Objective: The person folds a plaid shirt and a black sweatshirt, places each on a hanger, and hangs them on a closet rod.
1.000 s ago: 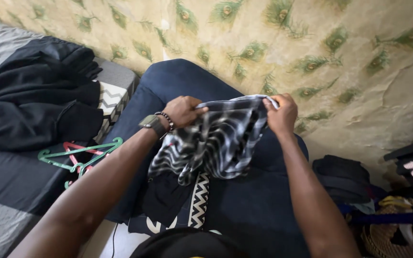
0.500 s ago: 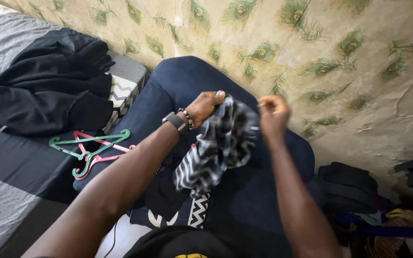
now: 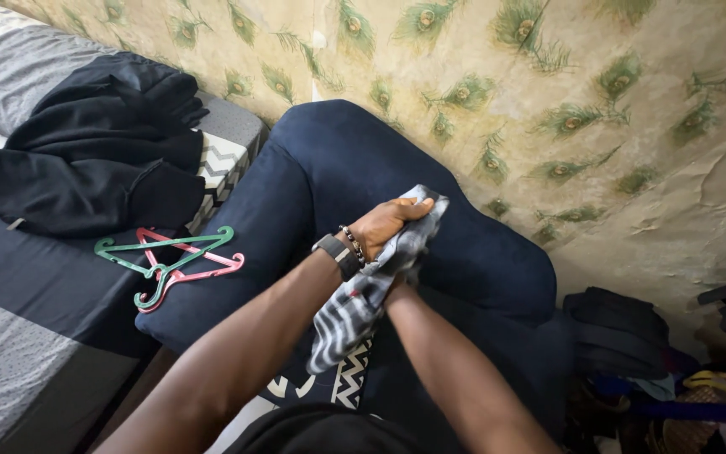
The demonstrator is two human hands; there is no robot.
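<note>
Head view, looking down: the left hand (image 3: 386,222) lies on top of a black-and-white striped cloth (image 3: 361,298), fingers curled over its upper end and pressing it down — closed on the fabric. The right hand is hidden under the cloth and the left hand, so I cannot tell how far open it is; only its forearm (image 3: 455,374) shows, running up beneath the bundle. The cloth is bunched and hangs down between the two arms, over a dark blue cushion (image 3: 321,168) that leans against the wall with a feather pattern (image 3: 548,84). On the left wrist sit a watch (image 3: 336,252) and a bead bracelet (image 3: 352,243). To the left — a green hanger (image 3: 165,252) crossed over a pink hanger (image 3: 199,271) on the bed, beside dark clothes (image 3: 86,151).
</note>
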